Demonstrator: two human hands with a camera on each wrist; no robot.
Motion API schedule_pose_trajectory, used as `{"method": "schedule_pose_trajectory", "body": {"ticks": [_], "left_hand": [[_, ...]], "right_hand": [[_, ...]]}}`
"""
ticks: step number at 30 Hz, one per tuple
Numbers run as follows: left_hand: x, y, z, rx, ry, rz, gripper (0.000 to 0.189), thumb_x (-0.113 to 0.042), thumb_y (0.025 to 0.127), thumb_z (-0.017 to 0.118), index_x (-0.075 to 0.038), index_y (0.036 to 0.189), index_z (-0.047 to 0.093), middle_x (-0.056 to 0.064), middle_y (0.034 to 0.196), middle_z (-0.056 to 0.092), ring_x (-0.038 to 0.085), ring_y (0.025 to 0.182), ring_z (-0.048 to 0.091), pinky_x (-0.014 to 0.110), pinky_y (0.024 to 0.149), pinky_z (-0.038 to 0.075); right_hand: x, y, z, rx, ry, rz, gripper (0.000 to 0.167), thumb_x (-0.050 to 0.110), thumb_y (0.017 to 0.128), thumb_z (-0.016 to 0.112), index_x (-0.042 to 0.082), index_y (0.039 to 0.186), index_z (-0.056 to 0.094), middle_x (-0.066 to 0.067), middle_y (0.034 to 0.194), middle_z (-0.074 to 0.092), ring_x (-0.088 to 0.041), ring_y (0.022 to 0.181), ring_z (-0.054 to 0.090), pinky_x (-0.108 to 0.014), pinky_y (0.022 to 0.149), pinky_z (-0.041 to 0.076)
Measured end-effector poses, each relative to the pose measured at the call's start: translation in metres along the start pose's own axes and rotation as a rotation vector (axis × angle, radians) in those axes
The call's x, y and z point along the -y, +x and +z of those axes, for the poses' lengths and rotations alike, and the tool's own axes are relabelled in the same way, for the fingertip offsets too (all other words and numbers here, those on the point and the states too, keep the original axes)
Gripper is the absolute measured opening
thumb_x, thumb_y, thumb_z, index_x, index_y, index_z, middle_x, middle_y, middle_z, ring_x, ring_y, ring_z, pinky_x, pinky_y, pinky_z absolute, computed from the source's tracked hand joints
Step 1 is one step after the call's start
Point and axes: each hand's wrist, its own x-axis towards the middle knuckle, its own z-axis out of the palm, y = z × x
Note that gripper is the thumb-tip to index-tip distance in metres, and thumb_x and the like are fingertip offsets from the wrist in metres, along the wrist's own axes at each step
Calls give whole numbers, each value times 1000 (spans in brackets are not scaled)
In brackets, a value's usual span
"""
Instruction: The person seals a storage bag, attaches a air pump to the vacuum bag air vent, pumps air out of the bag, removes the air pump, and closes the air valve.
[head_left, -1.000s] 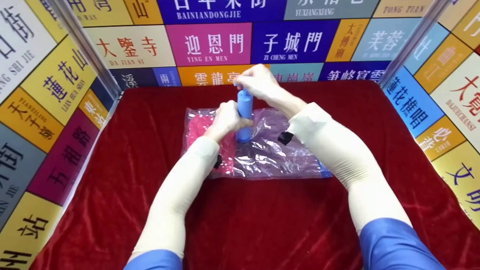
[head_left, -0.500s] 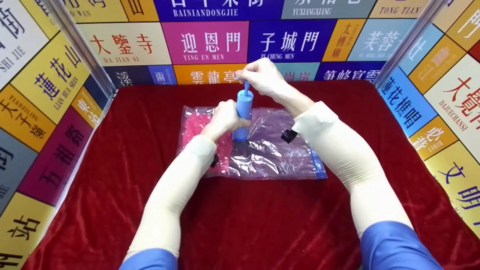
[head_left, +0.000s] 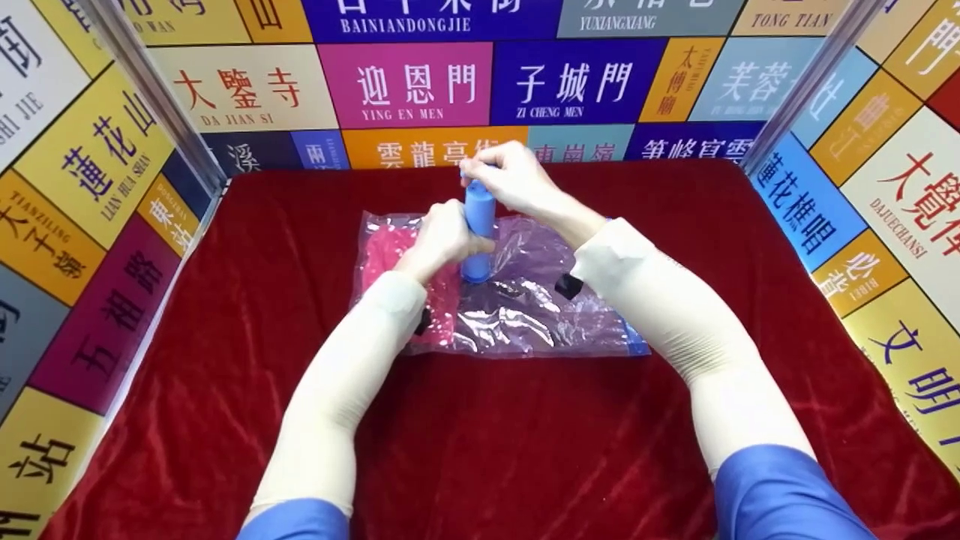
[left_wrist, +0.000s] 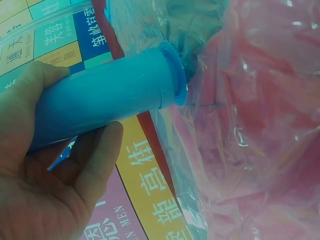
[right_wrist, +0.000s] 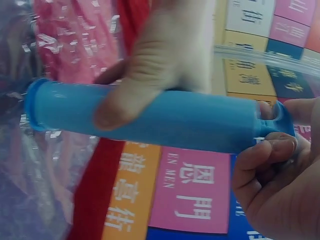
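Note:
A blue hand pump [head_left: 480, 206] stands upright, tilted slightly, on a clear plastic storage bag [head_left: 555, 319]. My left hand [head_left: 442, 232] grips its barrel, fingers and thumb wrapped round it, as the left wrist view shows with the barrel [left_wrist: 105, 95]. At the top my right hand [head_left: 514, 176] holds the pump's handle [right_wrist: 286, 120] between curled fingers. In the right wrist view the handle sits close to the barrel's end, with a short stretch of rod showing. Pink soft stuff [head_left: 386, 247] fills the bag's left part. The pump's flanged foot [left_wrist: 175, 72] meets the bag film.
Dark red velvet cloth [head_left: 540, 435] covers the table. A blue strip [head_left: 637, 337] runs along the bag's right edge. Printed panels [head_left: 420, 82] with large characters wall in the back and both sides, joined by metal corner posts [head_left: 817, 82].
My right hand rose with the handle, baring the rod half a second ago, and has since come back down to the barrel's top. The left hand stays on the barrel.

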Motion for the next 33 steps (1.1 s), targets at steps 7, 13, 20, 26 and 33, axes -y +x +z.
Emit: {"method": "schedule_pose_trajectory", "body": {"ticks": [7,13,20,26,33], "left_hand": [[1,0,2,-7,-19,17,59,-44,79,98,-5,117,75,13,108,82,36,101,79,50,100,65],[1,0,3,-4,27,37,64,-48,80,98,-7,123,76,16,115,82,39,108,79,51,102,65],[2,0,0,-11,-9,30,55,-45,79,99,-10,117,81,20,118,82,40,110,79,50,101,67],[8,0,-1,33,-31,99,48,-39,83,96,-10,119,82,20,117,83,40,111,79,52,103,65],[26,-9,2,102,90,165,58,-44,84,93,-8,127,78,17,120,85,40,112,80,53,103,65]], "right_hand": [[-16,-5,6,-60,39,-35,30,39,108,73,14,111,88,-8,114,86,-13,103,71,-24,88,53],[-38,-13,7,-105,-57,-2,50,54,88,92,22,124,82,1,93,69,-11,85,58,-24,74,44],[-48,-16,14,-89,-104,-58,64,59,80,99,32,135,81,-2,103,87,-15,86,78,-24,73,59],[-46,-19,18,-159,-158,-86,58,55,78,101,32,130,84,-4,95,88,-19,81,80,-22,68,54],[-44,-23,23,-162,-166,-86,57,48,81,100,34,134,83,-4,95,87,-17,78,77,-24,68,53]]}}
